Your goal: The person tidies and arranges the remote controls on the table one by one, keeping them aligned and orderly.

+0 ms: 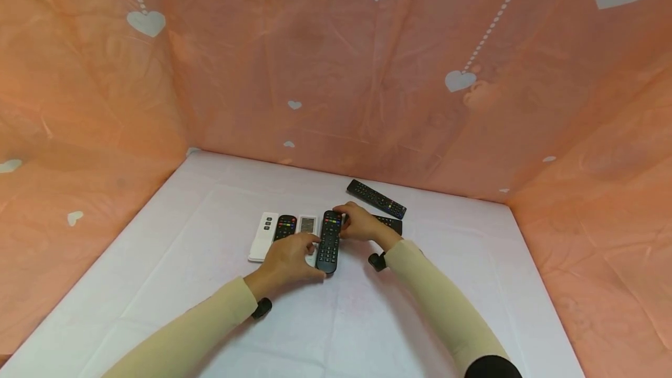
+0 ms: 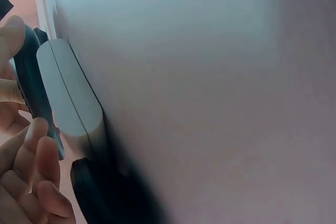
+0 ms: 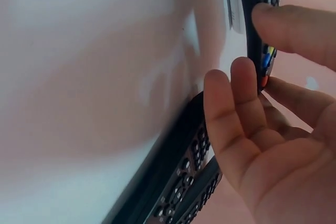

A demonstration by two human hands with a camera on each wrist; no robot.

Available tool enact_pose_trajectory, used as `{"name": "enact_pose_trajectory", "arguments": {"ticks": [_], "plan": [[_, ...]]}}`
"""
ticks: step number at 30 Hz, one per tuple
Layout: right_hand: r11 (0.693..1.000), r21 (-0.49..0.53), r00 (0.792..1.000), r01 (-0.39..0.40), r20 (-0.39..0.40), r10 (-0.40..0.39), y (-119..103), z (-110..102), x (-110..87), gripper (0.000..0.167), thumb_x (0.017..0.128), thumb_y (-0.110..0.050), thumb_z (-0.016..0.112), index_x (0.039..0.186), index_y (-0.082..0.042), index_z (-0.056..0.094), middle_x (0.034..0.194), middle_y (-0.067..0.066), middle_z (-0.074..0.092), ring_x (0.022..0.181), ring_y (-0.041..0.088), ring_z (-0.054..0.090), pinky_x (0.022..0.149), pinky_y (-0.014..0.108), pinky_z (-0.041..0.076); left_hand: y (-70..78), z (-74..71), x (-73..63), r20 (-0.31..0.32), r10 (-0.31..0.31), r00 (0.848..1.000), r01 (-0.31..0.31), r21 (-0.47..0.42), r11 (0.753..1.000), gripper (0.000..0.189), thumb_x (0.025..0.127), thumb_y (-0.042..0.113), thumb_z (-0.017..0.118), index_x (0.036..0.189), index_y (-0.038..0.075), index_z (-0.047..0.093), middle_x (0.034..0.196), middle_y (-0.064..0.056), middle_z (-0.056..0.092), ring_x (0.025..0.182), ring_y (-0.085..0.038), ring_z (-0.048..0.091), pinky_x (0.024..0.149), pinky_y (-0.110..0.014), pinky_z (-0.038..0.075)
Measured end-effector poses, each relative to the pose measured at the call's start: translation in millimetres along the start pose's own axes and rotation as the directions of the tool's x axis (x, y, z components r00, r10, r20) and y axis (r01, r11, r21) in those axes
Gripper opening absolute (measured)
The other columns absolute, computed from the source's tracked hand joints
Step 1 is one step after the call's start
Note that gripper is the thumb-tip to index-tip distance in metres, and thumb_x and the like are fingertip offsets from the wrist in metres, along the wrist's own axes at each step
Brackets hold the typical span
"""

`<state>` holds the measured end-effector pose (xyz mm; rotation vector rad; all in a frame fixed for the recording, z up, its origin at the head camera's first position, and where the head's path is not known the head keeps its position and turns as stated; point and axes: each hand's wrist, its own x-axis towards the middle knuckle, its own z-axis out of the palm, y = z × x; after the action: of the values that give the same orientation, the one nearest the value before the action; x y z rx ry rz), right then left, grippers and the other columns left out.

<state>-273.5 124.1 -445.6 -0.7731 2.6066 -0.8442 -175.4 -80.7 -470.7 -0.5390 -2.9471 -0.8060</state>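
Both hands hold one black remote control (image 1: 329, 242) with coloured buttons, placed just right of a white remote with a screen (image 1: 308, 224). My left hand (image 1: 290, 258) grips its lower end, with the thumb at the bottom edge and fingers along the left side. At the upper end, my right hand (image 1: 359, 221) pinches it between thumb and fingers. The left wrist view shows the held remote (image 2: 32, 77) edge-on, close beside the thick white remote (image 2: 68, 87). In the right wrist view, the thumb lies on the held remote's side (image 3: 253, 40), with fingertips near its coloured keys.
Left in the row lie another black remote (image 1: 286, 226), partly hidden by the left hand, and a white remote (image 1: 263, 237). Behind the right hand are a partly covered black remote (image 1: 389, 223) and a slanted one (image 1: 376, 198). Orange heart-printed cloth (image 1: 325, 74) walls the white table (image 1: 220, 191).
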Motion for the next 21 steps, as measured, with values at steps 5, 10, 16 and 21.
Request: {"name": "enact_pose_trajectory", "arguments": {"ticks": [5,10,16,21], "plan": [[0.999,-0.054,1.000,0.007,0.003,-0.007,-1,1,7.3,0.069,0.071,-0.002,0.076,0.135,0.000,0.052,0.117,0.018,0.054,0.079,0.014,0.059,0.072,0.022,0.049,-1.9,-1.6,2.0,-0.002,-0.011,1.000,0.011,0.006,1.000,0.078,0.051,0.051,0.089,0.116,0.013,0.067,0.075,0.009,0.054,0.068,-0.008,0.048,0.060,-0.026,0.041],[0.994,-0.108,1.000,0.007,0.008,-0.007,-2,3,10.9,0.067,0.071,-0.003,0.078,0.133,-0.001,0.054,0.119,0.018,0.056,0.089,0.019,0.055,0.083,0.031,0.047,-2.3,-1.2,4.0,-0.009,-0.012,1.000,0.013,0.039,0.999,0.076,0.050,0.052,0.090,0.113,0.014,0.068,0.073,0.010,0.051,0.069,-0.009,0.047,0.059,-0.025,0.040],[0.989,-0.149,1.000,0.006,0.021,-0.002,-2,5,14.3,0.067,0.072,-0.004,0.078,0.134,-0.001,0.053,0.122,0.018,0.057,0.097,0.022,0.055,0.091,0.038,0.047,-2.5,-0.3,4.5,-0.004,-0.016,1.000,0.017,0.050,0.999,0.076,0.050,0.051,0.090,0.111,0.013,0.069,0.072,0.009,0.051,0.069,-0.010,0.047,0.058,-0.026,0.039],[0.988,-0.155,0.999,-0.003,0.033,0.009,-3,7,15.7,0.067,0.073,-0.004,0.077,0.135,-0.001,0.052,0.122,0.019,0.056,0.096,0.022,0.055,0.091,0.038,0.047,-2.8,1.1,5.5,0.010,-0.019,1.000,0.019,0.056,0.998,0.078,0.050,0.052,0.090,0.113,0.012,0.068,0.072,0.009,0.051,0.069,-0.010,0.048,0.058,-0.026,0.040]]}}
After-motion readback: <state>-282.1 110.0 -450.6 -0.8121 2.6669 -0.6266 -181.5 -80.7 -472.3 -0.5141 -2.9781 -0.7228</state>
